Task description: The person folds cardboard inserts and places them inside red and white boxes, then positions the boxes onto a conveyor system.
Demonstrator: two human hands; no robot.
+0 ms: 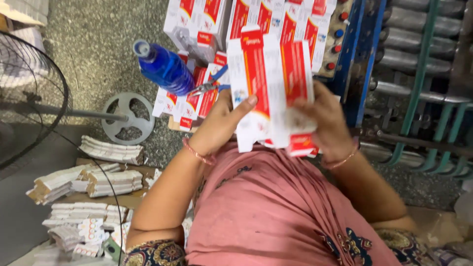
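Two hands held a white and red carton (pixel 270 88), an unfolded box raised in front of the chest in the middle of the scene. The left hand (pixel 222 123) gripped its left edge, thumb laid across the front panel, fingers (pixel 246 102) wrapped behind. The right hand (pixel 325 123) clasped its right side, fingers curled onto the panel. Just beyond, more matching cartons (pixel 246 19) lay stacked on the floor, with blue-handled pliers (pixel 209 84) and a blue bottle (pixel 165 66) to the far left. Flat carton bundles (pixel 98 182) lay near left, beside a standing fan (pixel 29 98).
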